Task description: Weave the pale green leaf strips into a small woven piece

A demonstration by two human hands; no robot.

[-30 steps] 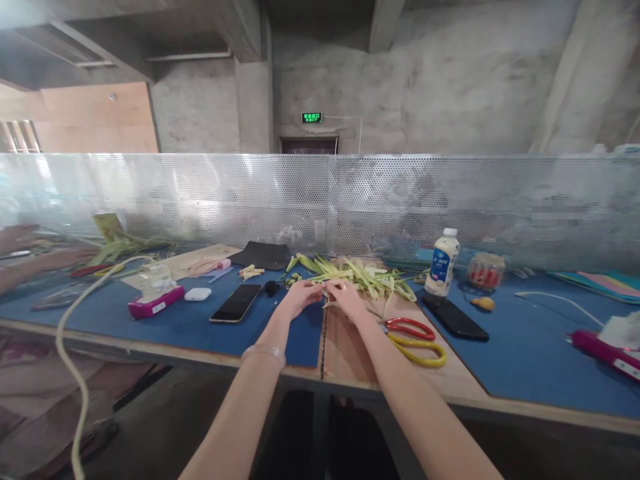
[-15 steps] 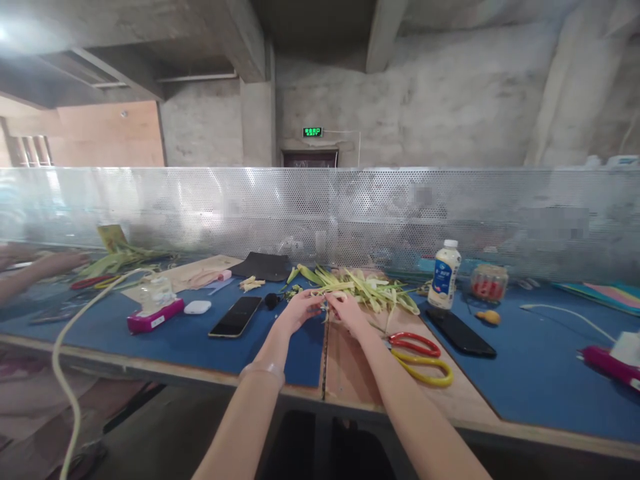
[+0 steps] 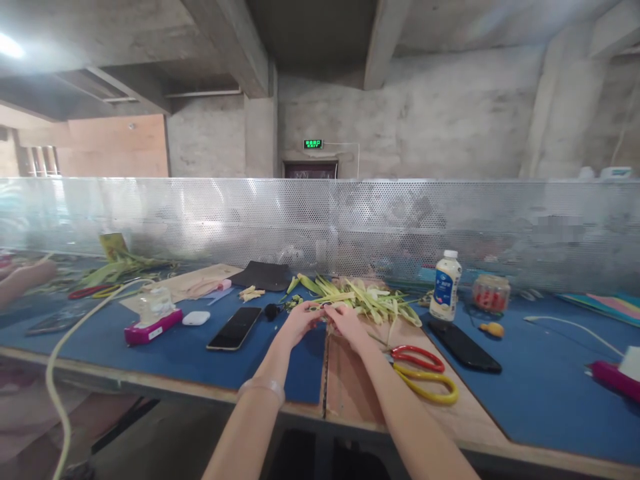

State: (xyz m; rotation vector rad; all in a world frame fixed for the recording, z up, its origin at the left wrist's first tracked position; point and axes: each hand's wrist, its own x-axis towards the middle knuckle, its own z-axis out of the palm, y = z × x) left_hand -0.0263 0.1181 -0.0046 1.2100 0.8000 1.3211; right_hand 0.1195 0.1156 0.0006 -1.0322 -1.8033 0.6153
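Note:
My left hand (image 3: 301, 323) and my right hand (image 3: 345, 323) meet above the seam between the blue mat and the bare board. Both are closed, thumbs and fingertips pinched close together. Whatever they hold is too small and too hidden to make out. Just beyond them lies a loose pile of pale green and yellow leaf strips (image 3: 370, 300), which look like corn husk. Scissors (image 3: 425, 377) with one red and one yellow handle rest on the board, right of my right forearm; their blades are mostly hidden behind it.
To the left lie a phone (image 3: 235, 328), a white earbud case (image 3: 196, 318) and a purple power strip (image 3: 153, 327). On the right stand a bottle (image 3: 445, 287), a jar (image 3: 491, 294) and a black phone (image 3: 465, 345). Another person's hand (image 3: 35, 273) shows at far left.
The view has tipped slightly upward, so the table sits lower in it. My hands stay pinched together in about the same place. The other person's hand at far left has drawn back leftward.

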